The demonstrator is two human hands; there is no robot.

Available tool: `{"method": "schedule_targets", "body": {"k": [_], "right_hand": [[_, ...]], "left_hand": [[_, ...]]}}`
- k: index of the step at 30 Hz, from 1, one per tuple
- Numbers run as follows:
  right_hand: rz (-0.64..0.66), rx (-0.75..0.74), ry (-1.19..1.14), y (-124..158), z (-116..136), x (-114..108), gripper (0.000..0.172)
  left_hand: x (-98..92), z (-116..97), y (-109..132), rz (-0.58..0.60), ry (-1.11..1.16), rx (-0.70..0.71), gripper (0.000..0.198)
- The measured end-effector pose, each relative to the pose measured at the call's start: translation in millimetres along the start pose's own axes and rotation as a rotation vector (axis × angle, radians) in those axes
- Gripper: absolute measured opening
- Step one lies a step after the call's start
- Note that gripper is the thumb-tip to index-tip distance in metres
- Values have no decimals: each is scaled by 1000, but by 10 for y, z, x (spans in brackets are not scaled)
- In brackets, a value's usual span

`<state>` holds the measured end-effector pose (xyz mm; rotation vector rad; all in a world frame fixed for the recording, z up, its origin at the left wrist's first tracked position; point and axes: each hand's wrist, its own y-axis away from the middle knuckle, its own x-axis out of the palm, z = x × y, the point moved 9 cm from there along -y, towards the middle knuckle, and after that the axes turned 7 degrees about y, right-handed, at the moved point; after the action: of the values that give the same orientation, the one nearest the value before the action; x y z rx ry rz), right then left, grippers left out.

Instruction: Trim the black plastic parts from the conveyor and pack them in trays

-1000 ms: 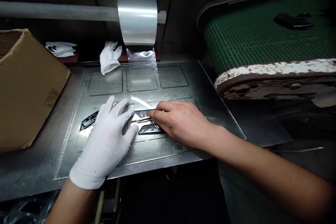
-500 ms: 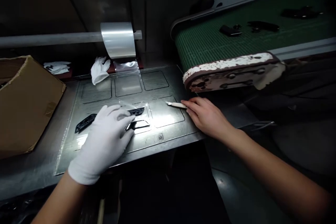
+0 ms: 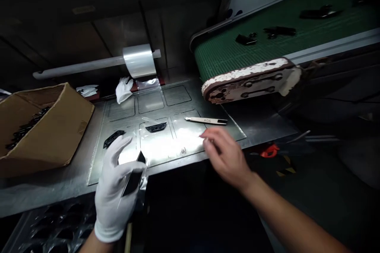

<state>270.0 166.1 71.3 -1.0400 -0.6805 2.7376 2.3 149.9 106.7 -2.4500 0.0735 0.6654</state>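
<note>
My left hand (image 3: 114,185), in a white glove, grips a glossy black plastic part (image 3: 133,180) at the front edge of the table, its thumb across it. Some clear film shows beside that part. My bare right hand (image 3: 227,154) is over the table's front edge with fingers curled and thumb close to the index finger; anything between them is too small to make out. Just beyond it lies a craft knife (image 3: 206,120) with a pale handle marked A06. Two more black parts rest on the sheet, one in the middle (image 3: 156,127) and one at the left (image 3: 114,138).
A clear mat (image 3: 185,104) with outlined rectangles covers the metal table. Behind it hangs a roll of clear film (image 3: 139,61) near white gloves (image 3: 124,90). A cardboard box (image 3: 75,126) stands left. A green conveyor (image 3: 225,53) carries black parts at right. A tray (image 3: 63,223) sits below left.
My right hand has let go of the craft knife, which now lies on the mat. My left hand has lifted a black part and drawn it toward me. The view has shifted.
</note>
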Motion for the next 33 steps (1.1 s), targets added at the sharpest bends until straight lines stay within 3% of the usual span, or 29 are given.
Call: {"method": "schedule_targets", "body": {"k": [2,4,6,8,11,15,18,22,25,27,30,33], "right_hand": [[345,195,-455,309,307,581,23],[645,397,-811,704,644,1121,35],[746,541,-951,1009,802,1422,40],[745,619,-882,1204,720,1586,39],[908,522,-607,1401,542,1893,37],[1213,181,-379,1719,655,2321,33],[1303,82,-308,1952,724,2490,33],[1353,71,-195,2089,533,2639,39],[1348,62,-140,2043,350,2648,42],[1323,55,-121,1972,274,2593,42],[1267,82,-115,1872,179,2503,40],[1219,178,-126,1862,1,2508,40]], "left_hand": [[-41,-21,282,-74,82,-39,29],[-28,-71,536,-119,-15,-31,36],[-15,-78,753,-150,-115,-54,42],[-19,102,959,-155,8,-226,37],[24,574,1396,-87,271,-668,33],[-99,904,2110,-77,385,-1011,19],[-472,1085,2780,-255,365,-1215,19],[-1241,1359,3744,-619,150,-1464,33],[-1598,1573,4172,-733,-29,-1576,37],[-1669,1687,4304,-700,-135,-1645,39],[-1686,1707,4351,-537,-298,-1720,40],[-1726,1603,4145,-312,-487,-1693,36]]}}
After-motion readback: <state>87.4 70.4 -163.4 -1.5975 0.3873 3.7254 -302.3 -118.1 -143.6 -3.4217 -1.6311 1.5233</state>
